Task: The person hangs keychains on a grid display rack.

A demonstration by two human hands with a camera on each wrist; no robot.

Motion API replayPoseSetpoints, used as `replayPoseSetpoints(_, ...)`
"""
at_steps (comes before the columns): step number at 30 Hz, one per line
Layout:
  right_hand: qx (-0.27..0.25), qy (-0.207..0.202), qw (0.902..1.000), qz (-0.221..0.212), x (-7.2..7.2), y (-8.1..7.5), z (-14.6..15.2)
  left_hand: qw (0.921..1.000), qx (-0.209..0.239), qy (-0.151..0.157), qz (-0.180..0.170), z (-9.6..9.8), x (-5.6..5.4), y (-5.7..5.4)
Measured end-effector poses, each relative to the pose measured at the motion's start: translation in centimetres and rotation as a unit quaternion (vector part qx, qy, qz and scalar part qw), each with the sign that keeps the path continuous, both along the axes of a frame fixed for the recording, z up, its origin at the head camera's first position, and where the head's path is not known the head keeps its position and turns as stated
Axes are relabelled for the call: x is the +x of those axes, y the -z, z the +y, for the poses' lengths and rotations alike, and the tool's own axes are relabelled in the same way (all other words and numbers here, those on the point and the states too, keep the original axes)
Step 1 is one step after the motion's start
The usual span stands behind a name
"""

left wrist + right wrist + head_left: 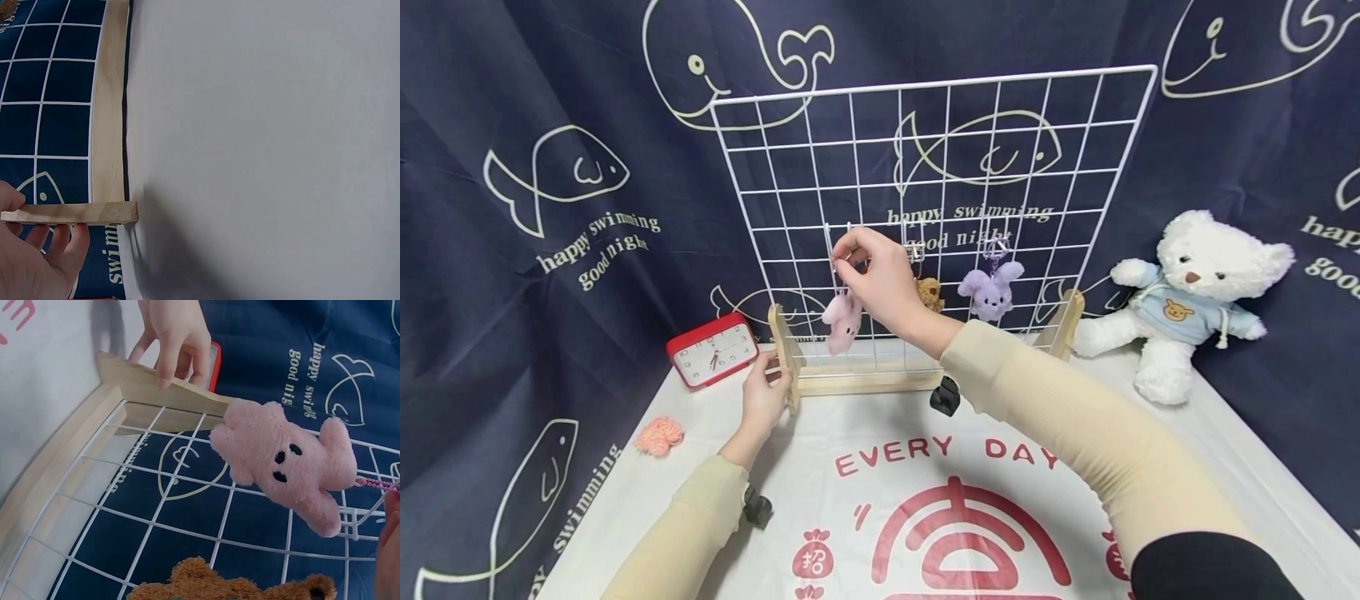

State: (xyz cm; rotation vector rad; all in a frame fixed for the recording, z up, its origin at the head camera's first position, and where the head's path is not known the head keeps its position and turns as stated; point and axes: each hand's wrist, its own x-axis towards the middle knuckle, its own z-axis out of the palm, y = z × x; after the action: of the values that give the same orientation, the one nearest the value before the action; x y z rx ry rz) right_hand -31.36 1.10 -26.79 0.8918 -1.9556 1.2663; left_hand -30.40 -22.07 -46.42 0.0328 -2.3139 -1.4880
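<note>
In the head view my right hand (883,279) is up at the white wire grid (973,158), its thumb and forefinger pinching the top of a pink plush rabbit keychain (842,322). The right wrist view shows the plush (281,456) dangling by a pink bead chain beside a white hook on the grid; the fingertips are mostly cut off at the frame edge. My left hand (765,396) grips the wooden side foot (784,358) of the grid stand. In the left wrist view, the thumb lies on one side of that foot (75,213) and the fingers on the other.
A brown plush keychain (929,293) and a purple plush keychain (990,290) hang on the grid further right. A red clock (713,350) and a pink yarn bundle (659,436) lie left of the stand. A white teddy bear (1187,300) sits at the right.
</note>
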Motion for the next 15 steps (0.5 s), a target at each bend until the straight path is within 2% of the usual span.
replayPoseSetpoints(8,0.013,0.026,0.9996,-0.004,-1.0,0.5,0.1,1.0000,0.000,0.001,0.002,0.0,-0.1,0.1)
replayPoseSetpoints(15,0.017,0.030,0.9993,-0.015,-1.7,0.7,0.0,1.0000,-0.003,-0.001,0.006,0.0,-0.1,0.1)
